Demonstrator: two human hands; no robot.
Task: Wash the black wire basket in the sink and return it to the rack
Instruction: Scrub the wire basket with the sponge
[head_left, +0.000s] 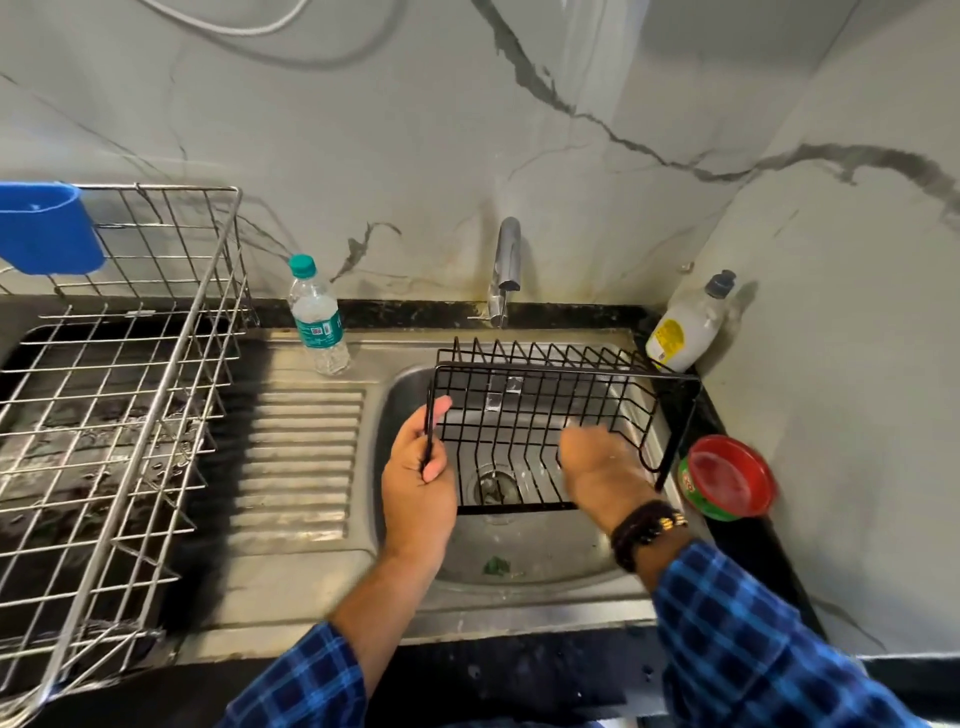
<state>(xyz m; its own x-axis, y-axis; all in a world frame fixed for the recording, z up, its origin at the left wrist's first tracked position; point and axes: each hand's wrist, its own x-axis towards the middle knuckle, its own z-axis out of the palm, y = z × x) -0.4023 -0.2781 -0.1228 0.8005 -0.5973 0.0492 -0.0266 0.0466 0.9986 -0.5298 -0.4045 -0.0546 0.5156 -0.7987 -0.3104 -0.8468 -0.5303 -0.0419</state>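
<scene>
Now | left grip (417, 475) curled round black wire basket (566, 370) edge; right grip (602, 465) inside, blurred, cannot tell

Your right hand (602, 465) blurring, its fingers hiding among basket (545, 370) wires. Left edge cutting off rack (156, 410) and blue holder (47, 228). Label on bottle (317, 322) showing too small for reading.

Water bottle (316, 317), soap bottle (685, 325), red tub (727, 478)

Counter (291, 571): water bottle (317, 322), wire rack (130, 389), soap bottle (685, 325), red tub (727, 478).
</scene>
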